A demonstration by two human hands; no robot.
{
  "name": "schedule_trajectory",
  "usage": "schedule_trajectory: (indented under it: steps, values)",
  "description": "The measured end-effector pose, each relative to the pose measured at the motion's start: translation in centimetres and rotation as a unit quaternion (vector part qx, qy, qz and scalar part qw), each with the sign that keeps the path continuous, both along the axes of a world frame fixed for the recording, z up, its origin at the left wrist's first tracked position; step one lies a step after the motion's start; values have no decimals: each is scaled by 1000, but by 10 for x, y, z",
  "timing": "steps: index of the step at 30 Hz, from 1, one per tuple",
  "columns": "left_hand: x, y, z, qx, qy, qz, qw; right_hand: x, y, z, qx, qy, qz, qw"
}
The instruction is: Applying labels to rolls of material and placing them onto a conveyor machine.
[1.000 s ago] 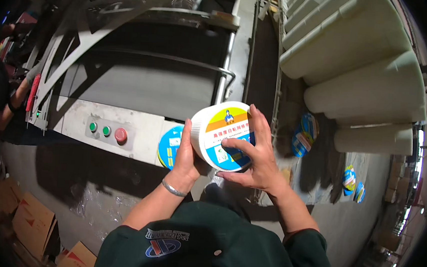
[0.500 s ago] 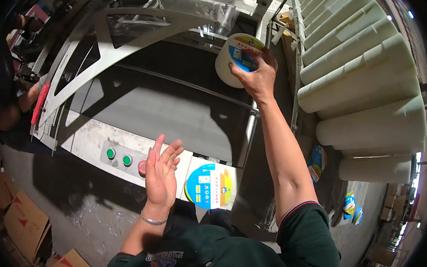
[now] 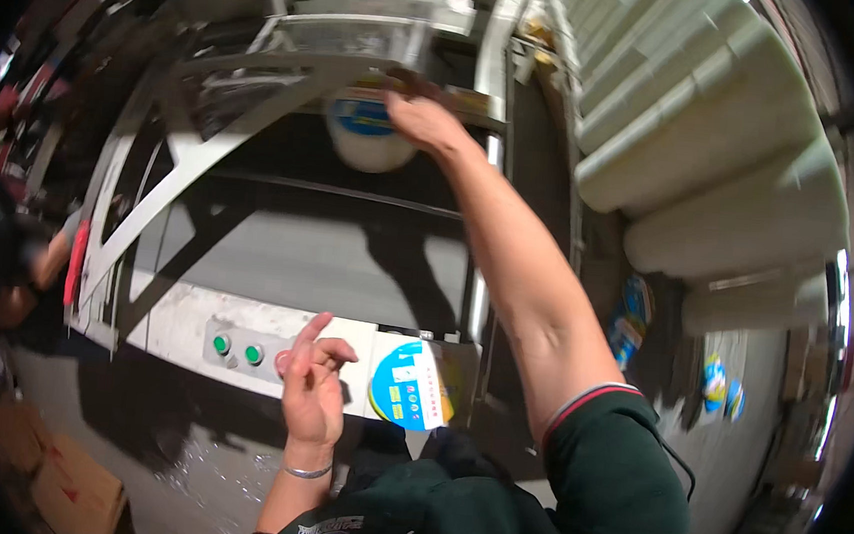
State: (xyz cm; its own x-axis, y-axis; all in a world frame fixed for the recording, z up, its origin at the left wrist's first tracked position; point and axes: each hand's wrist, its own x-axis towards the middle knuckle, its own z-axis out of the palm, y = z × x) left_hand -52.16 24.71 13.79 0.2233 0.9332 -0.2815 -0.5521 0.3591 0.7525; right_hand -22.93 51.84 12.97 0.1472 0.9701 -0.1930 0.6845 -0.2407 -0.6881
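Observation:
My right hand (image 3: 421,118) reaches far over the machine at the right side of a white roll (image 3: 374,152) with a round blue label on its top. The hand is closed on the roll's upper edge; its fingertips are dark and smeared by motion. My left hand (image 3: 317,391), with a bracelet at the wrist, hovers palm up over the machine's front ledge, fingers apart and holding nothing. Beside it on the ledge lie round blue, white and yellow labels (image 3: 403,391). The red button (image 3: 283,361) is just left of its fingers.
Two green buttons (image 3: 254,355) sit on the white front ledge. A slanted white frame (image 3: 179,169) rises over the machine's left side. Large pale rolls (image 3: 743,207) stand along the right. Cardboard (image 3: 79,486) lies at lower left, and another person's arm (image 3: 52,258) shows at far left.
My right hand and the white roll have moved left across the machine. My left hand has stayed near the buttons, its fingers now bent more to the right. The view has shifted slightly.

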Motion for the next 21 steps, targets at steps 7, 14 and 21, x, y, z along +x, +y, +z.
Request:
schedule_trajectory:
  steps: [7, 14, 21]
  values:
    - [77, -44, -8, -21, -15, -35, 999, 95, -197, -65, 346, -25, -165, 923]
    - [187, -108, -13, -18, 37, -136, 990, 448, -481, 105, 281, -289, -463, 789]
    - [324, -169, -2, -7, 114, -235, 965, 741, -668, 285, -67, -561, -511, 647]
